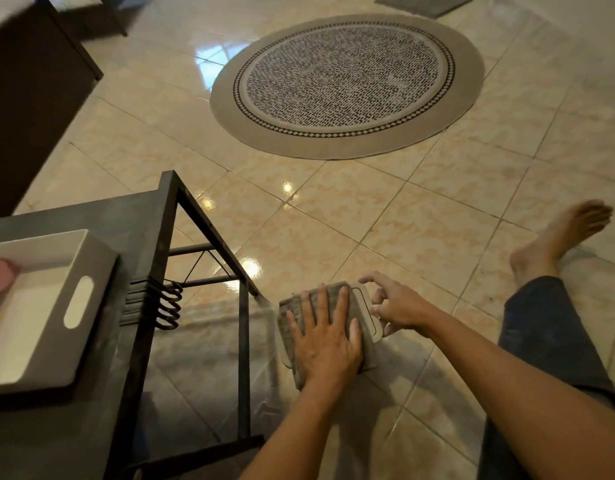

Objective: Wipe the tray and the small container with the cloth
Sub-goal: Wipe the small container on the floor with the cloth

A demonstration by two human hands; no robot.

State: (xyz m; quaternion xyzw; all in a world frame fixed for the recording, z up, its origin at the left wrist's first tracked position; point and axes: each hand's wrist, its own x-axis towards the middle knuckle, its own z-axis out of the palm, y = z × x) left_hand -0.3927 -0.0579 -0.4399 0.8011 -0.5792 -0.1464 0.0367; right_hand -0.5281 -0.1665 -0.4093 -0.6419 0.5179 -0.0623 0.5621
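Meanwhile, flat left hand presses cloth onto small container gripped by right hand.

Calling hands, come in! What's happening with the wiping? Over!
Left hand flat, pressing cloth onto small container. Right hand holding its edge. Tray sits apart on dark table, pink item inside. Nothing blocking.

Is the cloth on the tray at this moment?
No, the left hand presses the cloth flat on the small container, which the right hand holds, while the tray sits apart on the table.
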